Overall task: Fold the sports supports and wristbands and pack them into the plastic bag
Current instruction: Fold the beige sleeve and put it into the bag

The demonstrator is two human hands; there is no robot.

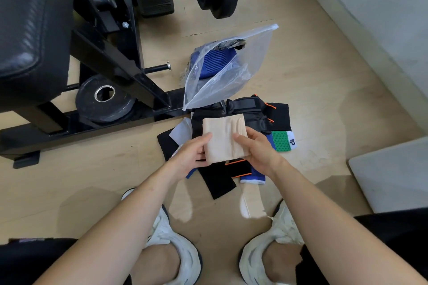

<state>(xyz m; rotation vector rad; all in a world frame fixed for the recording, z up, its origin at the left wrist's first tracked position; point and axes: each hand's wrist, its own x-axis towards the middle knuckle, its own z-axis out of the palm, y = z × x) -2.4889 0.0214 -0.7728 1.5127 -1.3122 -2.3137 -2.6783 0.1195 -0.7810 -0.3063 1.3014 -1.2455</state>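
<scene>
In the head view, the left hand (194,156) and right hand (257,151) each pinch one side of the folded beige support (223,139), held just nearer the person than the plastic bag (254,53), above the black supports (279,114) lying at the bag's mouth. Squaring the edges and keeping the fold pressed flat should let it slide in beside the blue support (217,62) inside the bag.
</scene>
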